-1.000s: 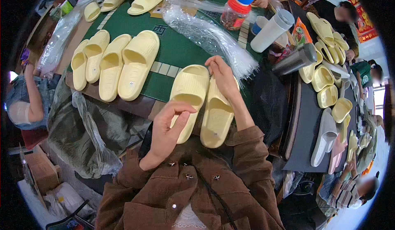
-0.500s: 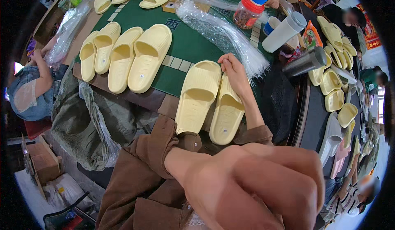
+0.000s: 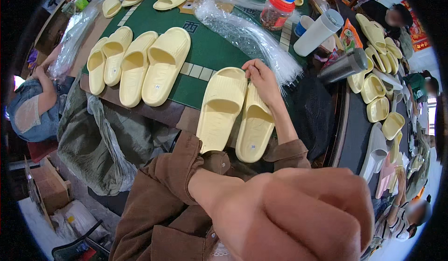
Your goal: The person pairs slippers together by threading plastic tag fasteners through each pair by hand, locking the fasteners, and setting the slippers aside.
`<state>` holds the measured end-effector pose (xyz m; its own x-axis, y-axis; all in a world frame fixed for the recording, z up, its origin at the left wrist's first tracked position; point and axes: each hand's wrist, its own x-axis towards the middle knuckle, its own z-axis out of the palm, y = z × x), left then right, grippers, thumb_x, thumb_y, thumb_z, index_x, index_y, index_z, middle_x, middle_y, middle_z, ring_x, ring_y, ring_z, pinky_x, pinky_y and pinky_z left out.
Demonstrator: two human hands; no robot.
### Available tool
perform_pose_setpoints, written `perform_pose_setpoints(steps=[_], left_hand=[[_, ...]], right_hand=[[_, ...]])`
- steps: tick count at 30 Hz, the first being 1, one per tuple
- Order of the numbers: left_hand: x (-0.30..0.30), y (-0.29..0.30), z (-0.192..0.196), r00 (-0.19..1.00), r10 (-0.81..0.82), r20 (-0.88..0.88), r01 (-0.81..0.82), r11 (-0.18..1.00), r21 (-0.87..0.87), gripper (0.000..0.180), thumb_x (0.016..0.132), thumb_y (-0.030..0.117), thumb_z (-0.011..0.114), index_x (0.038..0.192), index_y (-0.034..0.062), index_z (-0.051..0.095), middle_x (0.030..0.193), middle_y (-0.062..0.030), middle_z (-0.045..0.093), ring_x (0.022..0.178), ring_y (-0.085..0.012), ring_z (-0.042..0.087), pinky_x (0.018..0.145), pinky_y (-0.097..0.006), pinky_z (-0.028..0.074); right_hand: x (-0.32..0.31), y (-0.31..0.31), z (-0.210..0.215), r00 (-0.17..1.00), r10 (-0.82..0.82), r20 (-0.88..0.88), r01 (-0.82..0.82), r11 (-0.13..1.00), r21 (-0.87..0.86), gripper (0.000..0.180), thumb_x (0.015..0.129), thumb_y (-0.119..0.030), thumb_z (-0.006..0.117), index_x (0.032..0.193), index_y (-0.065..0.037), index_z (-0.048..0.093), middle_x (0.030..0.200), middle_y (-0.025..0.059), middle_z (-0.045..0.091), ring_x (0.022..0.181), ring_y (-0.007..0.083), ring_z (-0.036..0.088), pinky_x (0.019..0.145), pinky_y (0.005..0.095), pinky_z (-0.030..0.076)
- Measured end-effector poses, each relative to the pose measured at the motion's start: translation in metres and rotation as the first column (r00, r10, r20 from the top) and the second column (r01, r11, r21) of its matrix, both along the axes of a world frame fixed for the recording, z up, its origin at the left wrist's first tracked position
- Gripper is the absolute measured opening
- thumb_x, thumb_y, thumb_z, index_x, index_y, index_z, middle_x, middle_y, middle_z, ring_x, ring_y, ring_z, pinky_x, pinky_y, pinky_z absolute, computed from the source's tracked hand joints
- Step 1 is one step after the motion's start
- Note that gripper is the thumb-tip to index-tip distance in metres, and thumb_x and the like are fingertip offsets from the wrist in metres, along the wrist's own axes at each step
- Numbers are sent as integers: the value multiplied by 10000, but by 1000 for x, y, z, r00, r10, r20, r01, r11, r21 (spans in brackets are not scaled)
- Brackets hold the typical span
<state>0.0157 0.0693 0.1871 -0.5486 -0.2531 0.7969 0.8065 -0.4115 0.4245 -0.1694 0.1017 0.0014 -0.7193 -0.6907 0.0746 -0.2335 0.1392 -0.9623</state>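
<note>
Head view, my only feed: I read the step in hand as handling one pair of slippers at the near edge of the green worktop point(image 3: 210, 51). Next move, my judgement: calls for a gentle touch, since both heels seem to reach past that edge, and a clear look at the left hand.

Left slipper point(image 3: 227, 88) and right slipper point(image 3: 254, 137) lie side by side, toes away from me, heels toward the brown jacket point(image 3: 161, 200).

Hands are well apart. Right hand point(image 3: 263, 83) lies over the right slipper's toe, fingers bent, fingertips by the gap between the toes; can't tell if it's gripping. Left hand point(image 3: 317, 205) is curled up close to the lens, nearer me than the pair; can't tell if it holds anything.

Four more slippers point(image 3: 170, 44) stand off to the left; clear plastic bundle point(image 3: 247, 32) lies beyond the toes.
</note>
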Motion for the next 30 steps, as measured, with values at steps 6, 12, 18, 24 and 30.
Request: perform_pose_setpoints(steps=[6,12,18,24,30], left_hand=[[1,4,-9,999,35,-2,-35,995,-96,190,798,203,633,919,57,655,850,-106,628,693,-207,580,634,-345,503],[0,-5,-16,998,64,-20,-67,978,-200,164,797,133,620,929,36,634,866,-115,625,696,-214,585,629,-339,499],[-15,-23,-26,996,81,-40,-89,955,-283,151,796,64,607,939,15,614,882,-125,623,700,-221,591,624,-334,495],[-46,-27,-41,819,573,-14,-486,681,-547,179,822,18,578,992,-35,593,907,-140,613,756,-234,600,686,-343,495],[-101,-64,-167,446,874,194,-409,392,-824,213,849,47,561,1049,-12,603,949,-146,620,893,-293,607,803,-347,471]], right_hand=[[-1,3,2,1000,-27,-14,28,999,21,157,939,-56,438,939,-2,585,743,51,569,722,117,531,684,258,430],[-1,-1,0,1000,22,-4,-22,1000,21,179,952,-58,419,991,-37,592,804,-13,550,714,63,440,660,208,369],[-5,3,1,1000,7,-21,-6,1000,23,180,953,-57,419,993,-38,593,811,-8,556,721,66,447,668,215,376],[-7,11,-17,980,-54,-190,19,983,-183,161,917,-27,454,977,-7,602,798,47,605,736,110,546,675,261,444],[-3,2,4,972,-224,69,233,951,-202,180,935,-33,445,1023,-19,602,864,26,599,672,56,465,605,221,406]])
